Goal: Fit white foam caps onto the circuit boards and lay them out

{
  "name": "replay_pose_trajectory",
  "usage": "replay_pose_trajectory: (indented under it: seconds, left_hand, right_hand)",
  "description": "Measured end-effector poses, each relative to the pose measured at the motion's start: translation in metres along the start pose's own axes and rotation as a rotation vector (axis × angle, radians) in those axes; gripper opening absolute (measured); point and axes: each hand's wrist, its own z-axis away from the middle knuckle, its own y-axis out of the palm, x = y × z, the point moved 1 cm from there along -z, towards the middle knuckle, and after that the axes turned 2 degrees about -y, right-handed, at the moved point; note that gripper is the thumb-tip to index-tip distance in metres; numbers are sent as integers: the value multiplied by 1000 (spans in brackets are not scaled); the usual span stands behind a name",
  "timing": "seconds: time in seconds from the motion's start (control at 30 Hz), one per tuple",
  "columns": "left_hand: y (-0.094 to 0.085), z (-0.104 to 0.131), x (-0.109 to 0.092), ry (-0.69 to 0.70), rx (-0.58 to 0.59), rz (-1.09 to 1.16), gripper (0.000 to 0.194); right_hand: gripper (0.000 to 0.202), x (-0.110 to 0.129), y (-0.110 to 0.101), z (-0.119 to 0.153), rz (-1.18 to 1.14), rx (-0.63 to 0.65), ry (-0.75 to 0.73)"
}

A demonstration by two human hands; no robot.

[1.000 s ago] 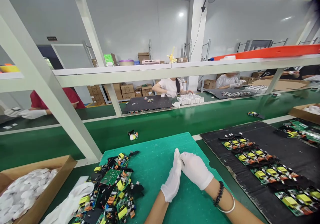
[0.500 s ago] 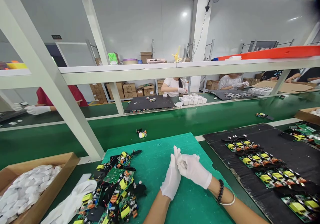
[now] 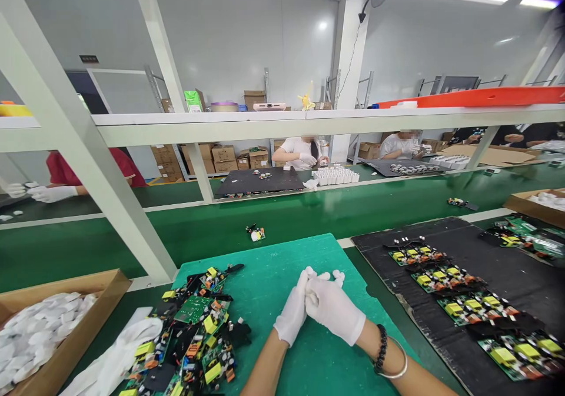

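My left hand (image 3: pixel 291 312) and my right hand (image 3: pixel 333 305), both in white gloves, meet above the green mat (image 3: pixel 273 255). The fingers of the left hand are pressed together and bent, their tips against the right hand. My right hand is closed, thumb and forefinger pinched against the left fingers. Whatever may lie between them is hidden, white against white. Left of the hands lies a heap of circuit boards (image 3: pixel 194 309) with yellow and orange parts, not touched by either hand.
A cardboard box (image 3: pixel 103 305) of white pieces stands at the left, beside a loose white glove (image 3: pixel 119 349). On the right, rows of boards (image 3: pixel 445 275) lie on a black sheet (image 3: pixel 397 278). A small board (image 3: pixel 255 232) sits on the green belt (image 3: pixel 300 213). Co-workers sit beyond.
The left fingers, stretched upward before, are now bent down towards the right hand. The right hand has turned, its back now more to the camera. The view has shifted slightly.
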Motion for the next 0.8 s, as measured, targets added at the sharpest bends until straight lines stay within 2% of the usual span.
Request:
replay_pose_trajectory:
  seconds: [0.13,0.23,0.27,0.33,0.43,0.5,0.6,0.7,0.8]
  left_hand:
    - [-8,-2,-9,18,-36,72,39]
    - [-11,1,-15,28,10,136,41]
    - [-11,1,-17,37,-8,147,42]
    - [-12,1,-19,88,-125,131,46]
    - [-15,-1,-22,203,-319,78,52]
    - [-18,-2,-23,289,-382,38,51]
    - [-20,-3,-22,371,-433,-23,43]
    - [-17,-1,-20,314,-390,-115,38]
    - [-8,3,-20,265,-240,-317,31]
  right_hand:
    - [21,-18,-1,-4,-69,55,-104]
    - [24,-47,-10,-10,-139,-62,-40]
    - [25,-55,-11,-12,-135,-115,-9]
    - [30,-62,-10,-16,-76,-161,-10]
    - [33,-54,0,-21,56,-75,-76]
    - [25,-44,7,-24,86,-30,-75]
    - [21,-36,10,-23,58,-28,-58]
    - [25,-37,8,-18,-102,-49,-55]
    - [30,-40,5,-14,-289,-88,-64]
